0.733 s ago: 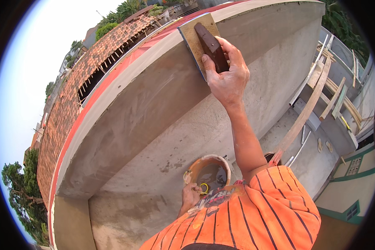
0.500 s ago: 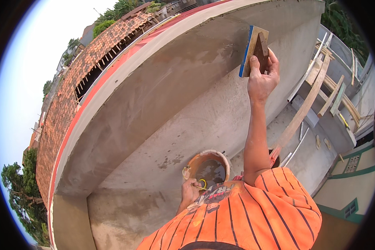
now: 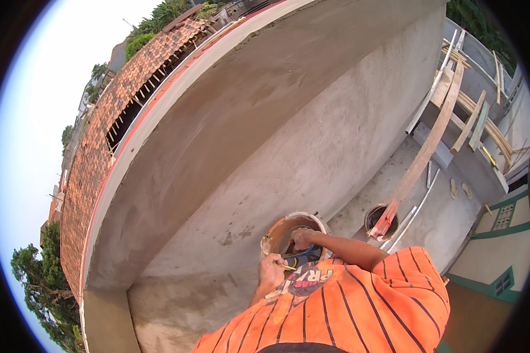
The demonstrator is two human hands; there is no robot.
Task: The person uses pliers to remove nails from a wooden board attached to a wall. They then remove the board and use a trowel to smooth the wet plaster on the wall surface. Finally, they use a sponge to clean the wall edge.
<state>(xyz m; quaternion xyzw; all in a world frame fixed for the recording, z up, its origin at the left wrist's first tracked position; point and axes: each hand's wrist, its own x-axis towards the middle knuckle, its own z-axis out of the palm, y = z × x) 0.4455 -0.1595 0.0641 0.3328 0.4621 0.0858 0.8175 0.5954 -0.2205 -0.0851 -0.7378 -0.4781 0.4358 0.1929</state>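
My right hand (image 3: 303, 237) is down inside the rim of a round orange-brown bucket (image 3: 267, 242), fingers closed. It grips a plastering float (image 3: 310, 253), whose blue edge shows below the hand; the handle is mostly hidden. At the bucket's near left side, my left hand (image 3: 270, 271) is closed around a slim yellow thing (image 3: 288, 267), its kind unclear. Grey wet matter shows in the bucket. Beyond it rises a wall (image 3: 312, 141) with a darker, damp-looking plaster band (image 3: 218, 123) along its upper part.
A second, dark bucket (image 3: 374, 219) stands on the floor to the right, a long plank (image 3: 427, 147) slanting down to it. Boards and poles (image 3: 468, 126) are piled farther right, near a pair of sandals (image 3: 460, 189). A tiled roof (image 3: 94, 176) lies beyond the wall.
My right hand has come down from high at the wall into the bucket, bringing the float with it. My left hand has stayed by the bucket's near side.
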